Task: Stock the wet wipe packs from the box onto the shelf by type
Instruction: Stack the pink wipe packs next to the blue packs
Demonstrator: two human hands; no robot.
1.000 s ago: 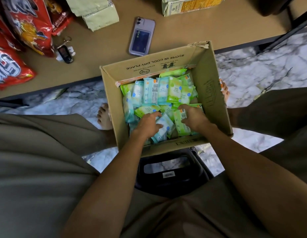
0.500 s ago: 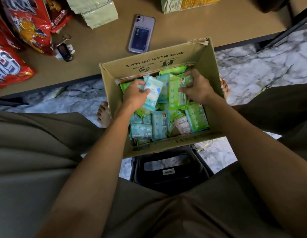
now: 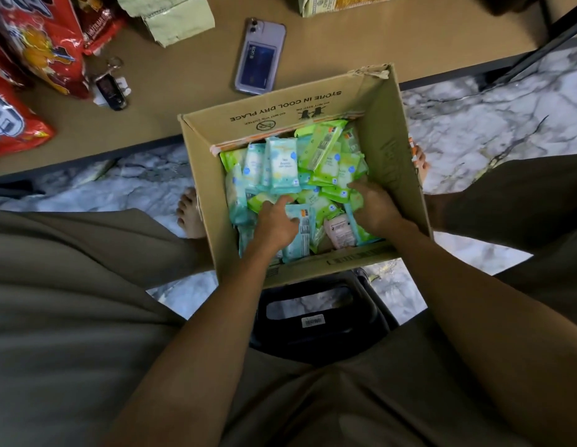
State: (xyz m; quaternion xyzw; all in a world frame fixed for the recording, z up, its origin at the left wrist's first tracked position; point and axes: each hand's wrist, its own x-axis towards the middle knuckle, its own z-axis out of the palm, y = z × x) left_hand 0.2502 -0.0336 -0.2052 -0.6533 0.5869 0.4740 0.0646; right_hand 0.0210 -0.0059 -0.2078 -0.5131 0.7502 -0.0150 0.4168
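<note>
An open cardboard box (image 3: pixel 390 150) stands on the floor between my legs. It holds several wet wipe packs. Teal packs (image 3: pixel 282 166) stand at its far left and green packs (image 3: pixel 326 150) at its far right. One pink pack (image 3: pixel 338 230) lies near the front. My left hand (image 3: pixel 276 222) rests on the loose packs at the front, fingers stretched out, thumb beside a teal pack (image 3: pixel 301 230). My right hand (image 3: pixel 374 206) digs into green packs at the front right, its curled fingertips hidden among them. The tan shelf board (image 3: pixel 190 91) lies just beyond the box.
On the shelf board lie a phone (image 3: pixel 260 56), a key fob (image 3: pixel 111 88), red snack bags (image 3: pixel 38 43) at the left and pale green bags (image 3: pixel 174 14) at the back. A black stool (image 3: pixel 319 321) is under me. My bare foot (image 3: pixel 190 211) touches the box's left side.
Both hands have drawn back from the far side of the box to its front. The teal and green packs they held now stand at the far side.
</note>
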